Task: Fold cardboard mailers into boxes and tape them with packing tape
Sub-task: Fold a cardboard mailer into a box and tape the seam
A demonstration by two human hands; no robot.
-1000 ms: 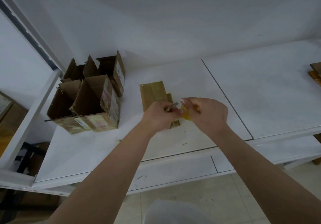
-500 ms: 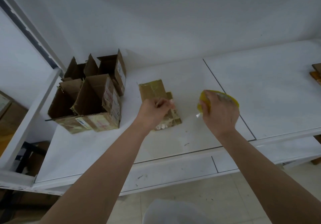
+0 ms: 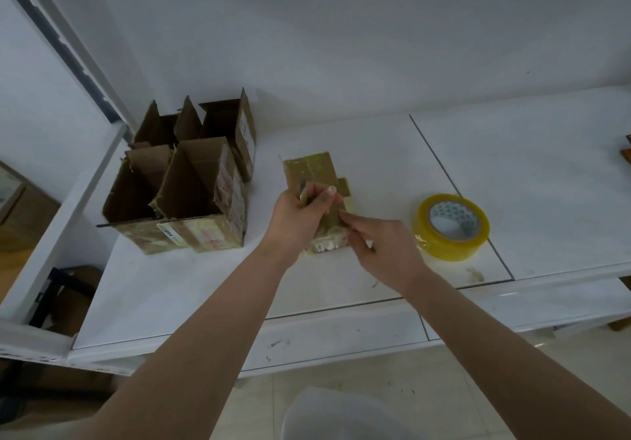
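Observation:
A flat cardboard mailer (image 3: 312, 174), covered with glossy tape, lies on the white table (image 3: 205, 286) in the middle. My left hand (image 3: 300, 215) grips a thin grey tool, its blade end poking up over the mailer. My right hand (image 3: 379, 246) presses a finger on the mailer's near right part, where a tape strip lies. A yellow roll of packing tape (image 3: 452, 227) sits flat on the table to the right, apart from both hands.
Several open cardboard boxes (image 3: 191, 186) stand grouped at the table's left. A white shelf post (image 3: 58, 200) rises on the far left, with brown boxes below it. A brown object (image 3: 626, 156) pokes in at the right edge.
My right hand set the tape roll down on the table at the right, let go and came back to the mailer. My left hand stayed over the mailer with the tool.

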